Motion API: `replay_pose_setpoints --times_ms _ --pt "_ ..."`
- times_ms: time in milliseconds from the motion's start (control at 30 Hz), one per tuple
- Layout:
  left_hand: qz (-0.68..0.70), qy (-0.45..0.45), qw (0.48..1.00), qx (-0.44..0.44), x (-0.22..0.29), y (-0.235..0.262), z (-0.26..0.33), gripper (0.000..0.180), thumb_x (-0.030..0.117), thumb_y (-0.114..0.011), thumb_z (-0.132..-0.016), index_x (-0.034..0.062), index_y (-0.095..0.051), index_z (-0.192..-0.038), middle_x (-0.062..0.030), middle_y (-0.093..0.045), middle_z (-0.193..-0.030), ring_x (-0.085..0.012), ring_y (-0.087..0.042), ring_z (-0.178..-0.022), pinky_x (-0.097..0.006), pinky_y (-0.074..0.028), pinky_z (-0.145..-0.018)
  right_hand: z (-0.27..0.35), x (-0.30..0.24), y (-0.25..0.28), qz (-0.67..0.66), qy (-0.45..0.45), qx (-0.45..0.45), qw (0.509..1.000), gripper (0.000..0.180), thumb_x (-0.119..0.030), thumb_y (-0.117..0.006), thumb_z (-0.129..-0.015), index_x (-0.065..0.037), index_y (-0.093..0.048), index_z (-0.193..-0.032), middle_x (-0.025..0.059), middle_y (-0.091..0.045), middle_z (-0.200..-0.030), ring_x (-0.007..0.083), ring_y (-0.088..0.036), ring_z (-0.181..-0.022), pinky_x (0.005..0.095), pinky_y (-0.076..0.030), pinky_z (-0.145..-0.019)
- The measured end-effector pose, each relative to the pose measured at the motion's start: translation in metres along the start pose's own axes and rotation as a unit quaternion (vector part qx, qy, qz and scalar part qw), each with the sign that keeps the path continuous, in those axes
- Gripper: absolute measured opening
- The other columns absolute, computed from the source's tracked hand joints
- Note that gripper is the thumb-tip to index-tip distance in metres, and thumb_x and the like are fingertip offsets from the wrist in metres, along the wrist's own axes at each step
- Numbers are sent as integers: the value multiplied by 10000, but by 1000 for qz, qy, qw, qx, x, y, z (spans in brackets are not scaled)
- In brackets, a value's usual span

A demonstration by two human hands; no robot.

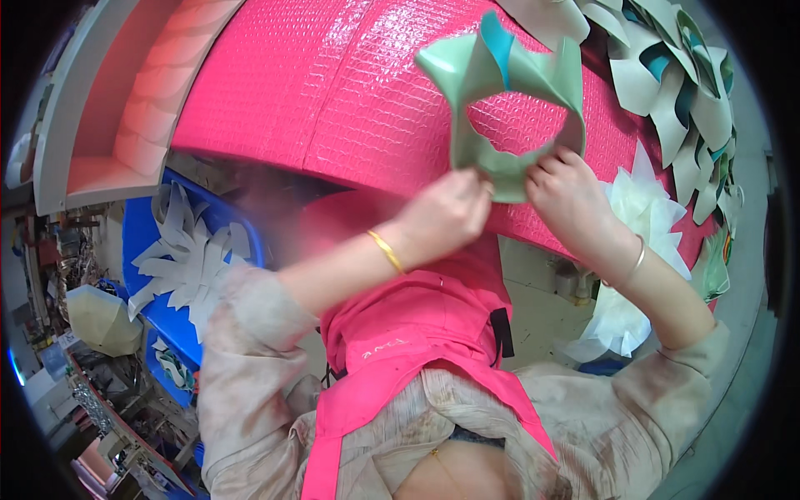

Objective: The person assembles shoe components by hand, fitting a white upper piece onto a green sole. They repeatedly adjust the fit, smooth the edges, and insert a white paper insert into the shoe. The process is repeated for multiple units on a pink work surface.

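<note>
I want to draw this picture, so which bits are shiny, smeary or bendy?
In the head view, white glare streaks the pink cover; there too, the left hand looks smeared, perhaps motion blur, while the green piece it grips looks clearer; the same head view curves toward its rim, with black corners, like a fisheye.

Right of the pale box [60,125], the glossy pink counter [267,100] seemingly carries overlapping grey-green cut pieces [710,115].

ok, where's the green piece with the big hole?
In the head view, right of centre near the top: the green piece is held at its lower edge by the left hand and right hand, over the pink surface.
</note>
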State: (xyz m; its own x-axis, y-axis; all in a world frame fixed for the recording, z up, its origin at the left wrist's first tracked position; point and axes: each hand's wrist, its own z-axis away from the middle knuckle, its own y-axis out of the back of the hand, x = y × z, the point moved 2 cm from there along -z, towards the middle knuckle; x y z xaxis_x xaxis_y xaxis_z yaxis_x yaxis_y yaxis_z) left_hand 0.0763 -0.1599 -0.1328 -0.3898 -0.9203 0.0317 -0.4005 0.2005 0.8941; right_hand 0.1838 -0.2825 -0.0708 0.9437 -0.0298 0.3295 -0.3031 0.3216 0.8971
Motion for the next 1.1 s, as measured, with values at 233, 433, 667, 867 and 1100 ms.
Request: replay_pose_setpoints --times_ms 233,433,667,867,1100 --pt "164 78 983 5 -3 -16 8 306 76 -514 -730 11 -569 -1024 -94 -571 -1092 -246 -513 -1073 -343 -429 -906 19 -15 -11 106 -11 -60 993 199 -120 -549 -701 -43 -653 -853 69 -619 -842 183 -547 -916 306 -367 -889" --pt "192 84 978 -7 -3 -16 7 309 69 -496 -743 5 -555 -1040 -122 -545 -1123 -261 -504 -1075 -345 -423 -911 16 -12 -10 24 -56 -96 994 233 -114 -532 -711 -32 -628 -906 64 -604 -937 183 -529 -960 302 -344 -941" --pt "-9 59 996 -64 35 -25 -16 370 133 -487 -723 -49 -540 -1041 -191 -504 -1129 -311 -472 -1064 -359 -394 -902 29 10 -5 -68 -43 38 996 295 -61 -533 -687 -15 -586 -974 73 -563 -1039 195 -516 -1021 309 -404 -877" --pt "98 87 991 -14 29 -26 -6 381 128 -489 -725 -48 -536 -1060 -171 -480 -1124 -308 -439 -1089 -392 -359 -966 -18 -14 -28 -44 -163 73 983 275 -43 -558 -673 -5 -555 -945 120 -580 -1002 229 -624 -631 310 -494 -512" --pt "72 81 994 -4 29 -31 -1 398 147 -497 -725 -16 -536 -1085 -155 -471 -1153 -284 -433 -1105 -390 -360 -964 -17 10 -30 -197 -108 76 972 236 16 -541 -678 -3 -496 -908 160 -571 -739 279 -610 -662 345 -493 -574"
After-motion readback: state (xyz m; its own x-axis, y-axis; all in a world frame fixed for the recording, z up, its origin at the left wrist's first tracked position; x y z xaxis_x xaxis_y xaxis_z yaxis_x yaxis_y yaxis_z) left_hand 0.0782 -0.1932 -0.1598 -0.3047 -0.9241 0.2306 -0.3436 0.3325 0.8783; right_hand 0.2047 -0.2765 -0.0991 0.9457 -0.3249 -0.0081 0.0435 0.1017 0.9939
